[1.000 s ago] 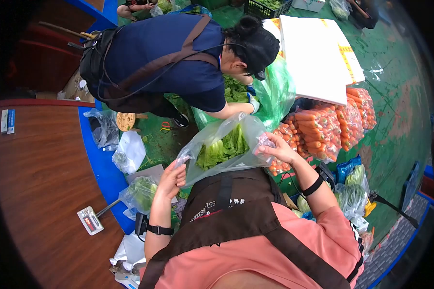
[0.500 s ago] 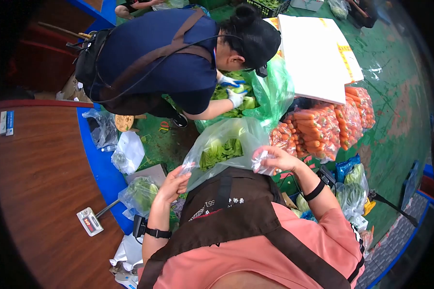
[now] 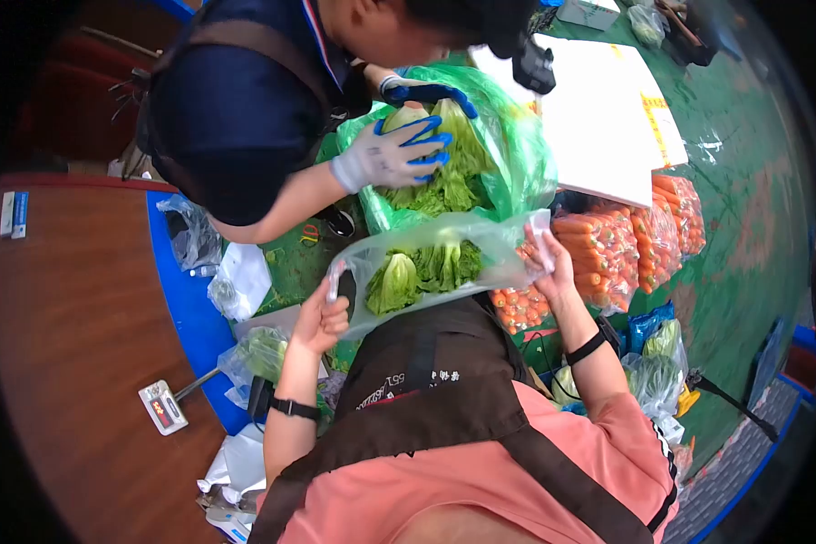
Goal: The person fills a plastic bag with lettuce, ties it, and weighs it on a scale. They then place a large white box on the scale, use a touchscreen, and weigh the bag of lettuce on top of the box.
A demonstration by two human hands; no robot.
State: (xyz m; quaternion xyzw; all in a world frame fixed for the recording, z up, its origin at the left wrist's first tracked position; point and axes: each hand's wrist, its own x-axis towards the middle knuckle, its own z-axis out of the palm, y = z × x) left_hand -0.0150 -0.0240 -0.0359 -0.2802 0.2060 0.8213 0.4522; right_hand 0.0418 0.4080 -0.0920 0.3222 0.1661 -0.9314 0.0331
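Presently, as seen:
Left hand (image 3: pixel 319 319): fingers pinched on the clear bag's left edge.
Right hand (image 3: pixel 551 263): fingers gripping its right edge.
Clear bag (image 3: pixel 426 272): stretched between both hands, lettuce (image 3: pixel 423 270) inside.
Co-worker's gloved hand (image 3: pixel 387 154): on greens above, in green bag (image 3: pixel 517 163).
Carrots (image 3: pixel 607 245): bagged, just beside the right hand.

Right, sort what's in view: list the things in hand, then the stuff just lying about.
In hand:
left hand and right hand, each gripping an end of the clear bag
lettuce inside it
co-worker's gloved hand on greens in the green bag

Lying about:
bagged carrots
white box
small scale
wooden table
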